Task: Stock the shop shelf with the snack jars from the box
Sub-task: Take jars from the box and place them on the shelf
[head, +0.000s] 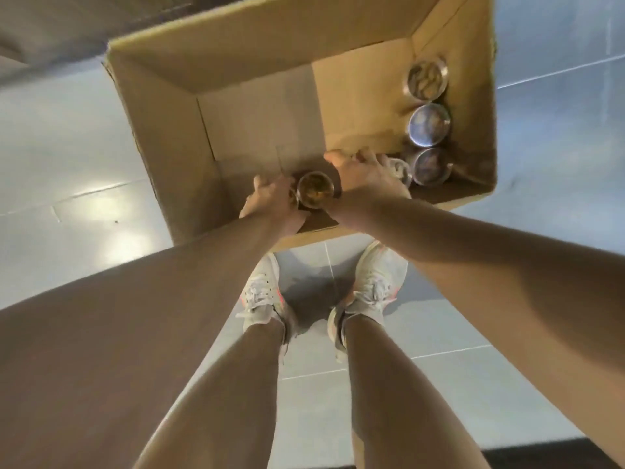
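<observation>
An open cardboard box (176, 137) stands on the floor in front of my feet. Both my hands reach down into its near side. My left hand (270, 199) is curled over a snack jar whose rim (293, 197) just shows under the fingers. Right beside it, between my hands, stands a clear jar of brown snacks (316, 190). My right hand (367, 174) has its fingers bent over another jar (402, 171), mostly hidden beneath the palm. Three more jars stand along the box's right wall: one at the back (426, 78), one in the middle (429, 125) and one at the front (432, 165).
The left and middle of the box floor (263, 123) are bare cardboard. Grey glossy floor tiles (67, 157) surround the box. My two feet in light sneakers (262, 292) stand just behind the box's near wall. A dark strip (541, 455) runs along the bottom right.
</observation>
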Motion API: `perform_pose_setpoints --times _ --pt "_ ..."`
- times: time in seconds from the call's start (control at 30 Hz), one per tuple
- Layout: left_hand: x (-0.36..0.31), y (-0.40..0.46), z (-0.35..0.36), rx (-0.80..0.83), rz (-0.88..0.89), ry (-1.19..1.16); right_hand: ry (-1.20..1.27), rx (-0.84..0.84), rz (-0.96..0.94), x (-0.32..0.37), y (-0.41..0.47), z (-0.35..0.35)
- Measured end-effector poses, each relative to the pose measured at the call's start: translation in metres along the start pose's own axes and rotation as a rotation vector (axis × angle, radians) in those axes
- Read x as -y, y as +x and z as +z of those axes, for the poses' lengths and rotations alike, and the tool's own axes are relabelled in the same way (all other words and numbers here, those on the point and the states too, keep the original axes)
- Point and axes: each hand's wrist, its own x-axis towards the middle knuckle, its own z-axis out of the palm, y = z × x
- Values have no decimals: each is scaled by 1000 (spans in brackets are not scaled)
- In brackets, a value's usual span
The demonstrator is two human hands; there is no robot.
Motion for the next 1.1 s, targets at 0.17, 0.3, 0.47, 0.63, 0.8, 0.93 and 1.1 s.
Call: perform_pose_setpoints --times 0.17,0.3,0.47,0.63,0.8,0.93,1.1 --pt "12 33 15 -19 12 -82 6 36 19 2 34 23" --pt "15 37 5 -8 11 -99 1 94 55 11 49 28" --pt "35 33 -20 -85 43 -84 -13 123 95 29 70 46" --pt "53 24 -43 -130 78 -57 -3 176 149 32 81 71" --pt "55 7 -63 -125 96 -54 120 51 89 27 71 66" --pt "39 -22 -81 -115 119 -69 152 -90 -13 15 40 27" --pt "-12 -88 -121 -158 217 -77 155 -301 -134 -11 -33 -52"
